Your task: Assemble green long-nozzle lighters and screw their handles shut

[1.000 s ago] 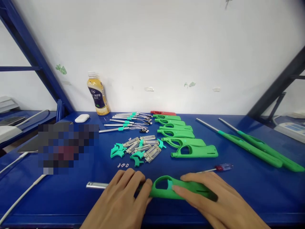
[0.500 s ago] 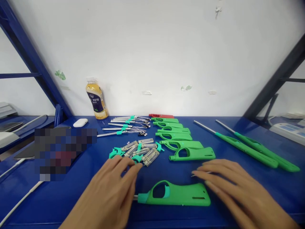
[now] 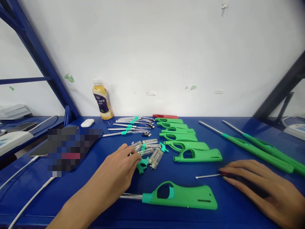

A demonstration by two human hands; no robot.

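Note:
My left hand [image 3: 121, 167] reaches over a pile of clear fuel tanks [image 3: 156, 158] and teal triggers [image 3: 142, 165]. Its fingers are bent together at the pile's near left side; what they hold, if anything, is hidden. At the right, my right hand [image 3: 259, 184] is closed around the reddish handle of a thin screwdriver [image 3: 208, 176], whose metal shaft points left along the table. In front of me lies a green lighter casing [image 3: 190, 195] with a teal nozzle and trigger, its metal tube [image 3: 131, 196] running left, partly behind my left forearm.
Green casing halves [image 3: 202, 155] and a red one [image 3: 165, 116] form a column. Metal tubes with wires [image 3: 114, 134] lie at back left. Two long green lighters [image 3: 257, 149] are at right. A bottle [image 3: 103, 101], white earbud case [image 3: 87, 123] and cables [image 3: 30, 198] are left.
My left hand has moved from beside the casing's tube up to the pile of tanks and triggers. My right hand has drawn back to the right, baring more of the screwdriver's shaft.

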